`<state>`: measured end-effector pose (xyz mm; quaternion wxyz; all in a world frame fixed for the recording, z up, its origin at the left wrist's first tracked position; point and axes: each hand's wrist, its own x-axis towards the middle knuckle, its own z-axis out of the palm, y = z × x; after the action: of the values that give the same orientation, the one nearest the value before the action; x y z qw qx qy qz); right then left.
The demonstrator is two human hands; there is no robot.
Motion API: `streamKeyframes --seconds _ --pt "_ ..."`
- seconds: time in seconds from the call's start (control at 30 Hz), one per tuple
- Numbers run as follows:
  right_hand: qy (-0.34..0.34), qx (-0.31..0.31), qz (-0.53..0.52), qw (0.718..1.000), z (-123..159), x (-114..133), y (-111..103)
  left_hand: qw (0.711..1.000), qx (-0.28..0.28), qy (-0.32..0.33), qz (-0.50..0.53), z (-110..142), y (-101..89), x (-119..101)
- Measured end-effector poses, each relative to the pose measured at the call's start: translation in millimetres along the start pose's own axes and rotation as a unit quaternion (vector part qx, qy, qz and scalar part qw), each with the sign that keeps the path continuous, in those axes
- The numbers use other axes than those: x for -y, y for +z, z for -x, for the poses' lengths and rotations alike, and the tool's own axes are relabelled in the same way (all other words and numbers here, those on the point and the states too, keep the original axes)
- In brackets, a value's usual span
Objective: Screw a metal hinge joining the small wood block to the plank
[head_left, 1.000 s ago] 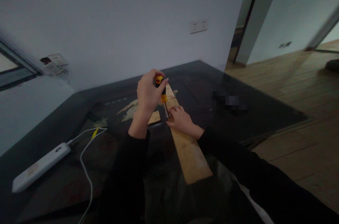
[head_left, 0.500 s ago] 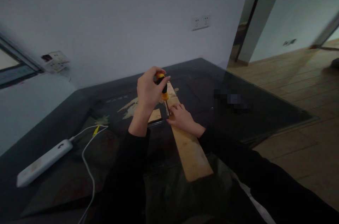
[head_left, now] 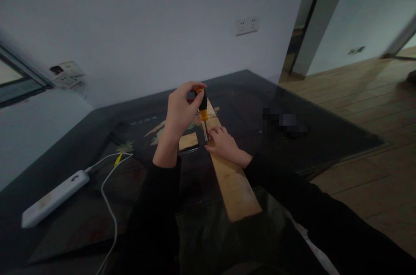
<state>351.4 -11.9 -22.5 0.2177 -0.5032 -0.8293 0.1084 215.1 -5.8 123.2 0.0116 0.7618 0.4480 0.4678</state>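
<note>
My left hand (head_left: 182, 108) is closed round the top of a screwdriver (head_left: 203, 110) with a black and yellow handle. Its shaft points down, nearly upright, to the left edge of a long wooden board (head_left: 235, 188). Across that board lies my right hand (head_left: 224, 146), its fingers curled and gripping beside the screwdriver's tip. Something small and metallic seems to be at the tip, but the fingers partly hide it. A small wooden block (head_left: 188, 141) lies on the table just left of the board.
The dark, glossy table (head_left: 325, 136) stands against a wall. On its left are a white power strip (head_left: 55, 199) and a white cable (head_left: 108, 205) with a yellow tag. A blurred dark object (head_left: 286, 122) lies on the right. Wall sockets (head_left: 246, 26) are behind.
My left hand has turned slightly on the screwdriver handle and its wrist has shifted left, showing more of the small block. My right hand and the board have stayed in place.
</note>
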Motion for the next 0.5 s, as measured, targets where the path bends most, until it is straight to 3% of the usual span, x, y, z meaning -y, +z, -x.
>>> streamKeyframes --seconds 0.13,0.5 --pt "0.001 0.004 0.001 1.000 -0.5 -0.3 0.9 1.000 -0.025 -0.010 -0.009 0.8 6.6 -0.9" --pt "0.019 0.017 -0.070 0.997 -18.6 -20.0 7.2 0.999 -0.023 -0.004 -0.043 0.4 2.3 4.2"
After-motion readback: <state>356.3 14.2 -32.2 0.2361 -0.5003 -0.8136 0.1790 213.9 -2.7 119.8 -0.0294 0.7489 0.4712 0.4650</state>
